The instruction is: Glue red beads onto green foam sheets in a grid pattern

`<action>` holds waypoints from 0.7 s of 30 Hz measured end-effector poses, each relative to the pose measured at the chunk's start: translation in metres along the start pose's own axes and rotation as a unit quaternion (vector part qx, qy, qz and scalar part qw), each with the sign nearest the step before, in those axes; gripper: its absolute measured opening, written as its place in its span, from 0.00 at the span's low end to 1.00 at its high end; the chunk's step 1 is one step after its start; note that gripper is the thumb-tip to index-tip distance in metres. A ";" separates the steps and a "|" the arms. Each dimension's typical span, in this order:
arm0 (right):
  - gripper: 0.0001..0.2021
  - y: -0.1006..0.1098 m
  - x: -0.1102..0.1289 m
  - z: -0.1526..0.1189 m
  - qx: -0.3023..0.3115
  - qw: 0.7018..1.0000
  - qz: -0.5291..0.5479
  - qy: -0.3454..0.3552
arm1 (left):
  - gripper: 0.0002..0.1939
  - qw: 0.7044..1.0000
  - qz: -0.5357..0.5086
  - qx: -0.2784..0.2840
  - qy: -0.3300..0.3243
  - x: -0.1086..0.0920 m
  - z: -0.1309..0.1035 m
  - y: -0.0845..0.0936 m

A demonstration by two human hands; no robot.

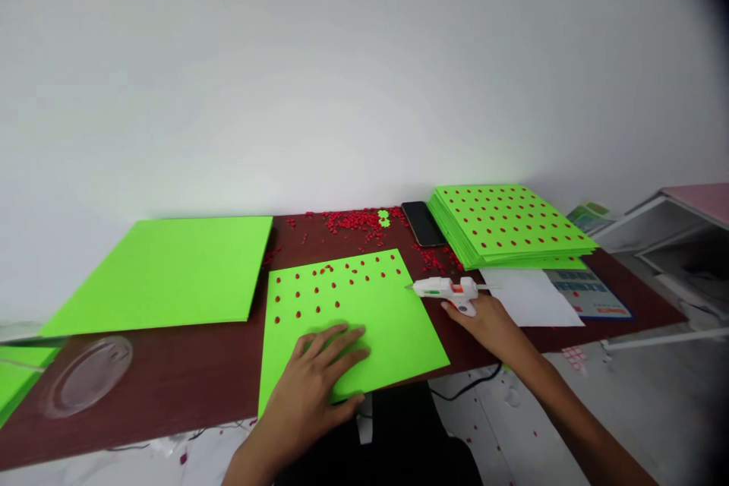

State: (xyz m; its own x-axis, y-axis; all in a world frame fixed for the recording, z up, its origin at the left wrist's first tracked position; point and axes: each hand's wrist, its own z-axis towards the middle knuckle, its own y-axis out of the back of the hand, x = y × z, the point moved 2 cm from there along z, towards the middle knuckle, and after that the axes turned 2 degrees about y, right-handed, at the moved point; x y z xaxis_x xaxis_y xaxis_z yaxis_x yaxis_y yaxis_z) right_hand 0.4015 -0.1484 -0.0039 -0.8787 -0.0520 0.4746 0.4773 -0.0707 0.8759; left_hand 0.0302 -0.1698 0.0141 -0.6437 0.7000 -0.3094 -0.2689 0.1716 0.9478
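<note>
A bright green sheet (392,326) lies on the table in front of me, with rows of small red pieces (298,314) across its far part. My left hand (319,376) rests flat on the sheet's near left part, fingers spread and nothing held. In my right hand (484,323) is a white glue gun (447,288), gripped by its handle. Its nozzle points left over the sheet's right edge; I cannot tell whether it touches. A few loose red pieces lie among the rows near the sheet's far edge.
Blank green sheets (171,273) are stacked at left, dotted ones (506,220) at right. Loose red pieces (356,222) are scattered by the wall near a black phone (422,223). White paper (529,296) lies right, a clear plastic lid (91,376) left. A cable (467,389) hangs below.
</note>
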 end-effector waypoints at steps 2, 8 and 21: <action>0.20 -0.001 0.000 0.000 -0.007 1.000 0.009 -0.003 | 0.33 1.000 -0.002 0.002 0.001 0.000 0.000 0.000; 0.20 -0.002 0.000 0.000 -0.018 1.000 0.014 -0.012 | 0.34 1.000 0.002 0.002 0.005 0.000 -0.002 0.000; 0.20 0.005 -0.005 -0.002 0.002 1.000 0.030 -0.010 | 0.33 1.000 -0.002 -0.005 -0.003 -0.001 -0.001 0.001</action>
State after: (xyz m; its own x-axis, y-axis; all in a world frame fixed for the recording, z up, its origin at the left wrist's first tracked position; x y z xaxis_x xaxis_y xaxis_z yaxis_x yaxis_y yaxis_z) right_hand 0.4086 -0.1506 -0.0018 -0.8489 -0.0357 0.5273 0.5285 -0.0649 0.8464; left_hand 0.0294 -0.1712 0.0157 -0.6382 0.7035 -0.3128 -0.2794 0.1669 0.9456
